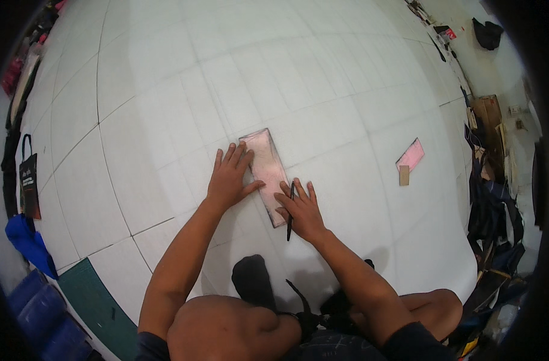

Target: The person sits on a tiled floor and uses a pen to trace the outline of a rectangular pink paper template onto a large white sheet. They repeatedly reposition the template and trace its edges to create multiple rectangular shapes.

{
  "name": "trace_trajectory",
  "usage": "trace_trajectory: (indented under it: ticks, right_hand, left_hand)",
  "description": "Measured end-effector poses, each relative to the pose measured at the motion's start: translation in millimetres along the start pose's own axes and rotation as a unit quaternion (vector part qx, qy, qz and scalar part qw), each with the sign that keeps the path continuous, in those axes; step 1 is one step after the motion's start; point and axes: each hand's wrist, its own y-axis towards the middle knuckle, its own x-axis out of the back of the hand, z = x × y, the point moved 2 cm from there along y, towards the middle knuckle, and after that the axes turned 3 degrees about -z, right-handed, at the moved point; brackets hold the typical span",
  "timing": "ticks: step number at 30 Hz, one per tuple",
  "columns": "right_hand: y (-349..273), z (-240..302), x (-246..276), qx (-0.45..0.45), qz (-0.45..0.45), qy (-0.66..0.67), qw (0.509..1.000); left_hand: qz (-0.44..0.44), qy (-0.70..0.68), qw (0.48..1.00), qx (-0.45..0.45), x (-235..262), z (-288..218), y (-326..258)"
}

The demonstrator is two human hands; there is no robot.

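A long pink rectangular piece (pixel 263 157) with dark edges lies slantwise on the white surface in front of me. My left hand (pixel 229 177) is open, its fingers spread, with fingertips and thumb resting on the piece's left side. At the lower right edge of the same piece, my right hand (pixel 303 212) touches it with its fingertips. A slim black pen (pixel 289 231) is held among the right hand's fingers, its lower end sticking out toward me. Whether the pen's other end touches the surface cannot be made out.
To the right lie a smaller pink piece (pixel 411 154) and a small brown block (pixel 404 175). A green mat (pixel 97 295), a blue cloth-like item (pixel 29 243) and a black bag (pixel 29 183) are at the left. Dark fabrics (pixel 494 222) and a cardboard box (pixel 486 115) line the right side.
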Motion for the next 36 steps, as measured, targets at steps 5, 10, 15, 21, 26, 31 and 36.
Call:
trace_trajectory:
  ticks: [5,10,15,21,26,31,36]
  right_hand:
    - [14,2,1,-0.031,0.045,0.022,0.998]
    - [13,3,-5,-0.074,0.025,0.04,0.996]
    - [14,3,-6,-0.067,0.011,0.042,0.997]
    - [13,3,-6,-0.071,0.012,0.033,0.997]
    - [14,3,-6,-0.073,0.035,0.016,0.997]
    - [13,1,-7,-0.068,0.027,0.007,0.997]
    - [16,1,-4,-0.07,0.016,0.042,0.997]
  left_hand:
    - [-0.022,-0.024,0.999,0.002,2,8,1]
    - [-0.027,-0.026,0.999,0.012,0,10,6]
    - [-0.011,-0.046,0.998,0.029,1,13,6]
    - [-0.03,-0.064,0.997,0.023,-1,14,6]
    - [-0.051,-0.082,0.995,0.016,-1,15,4]
    - [-0.034,-0.071,0.997,0.027,-3,13,6]
    - [-0.023,-0.059,0.997,0.035,-2,15,7]
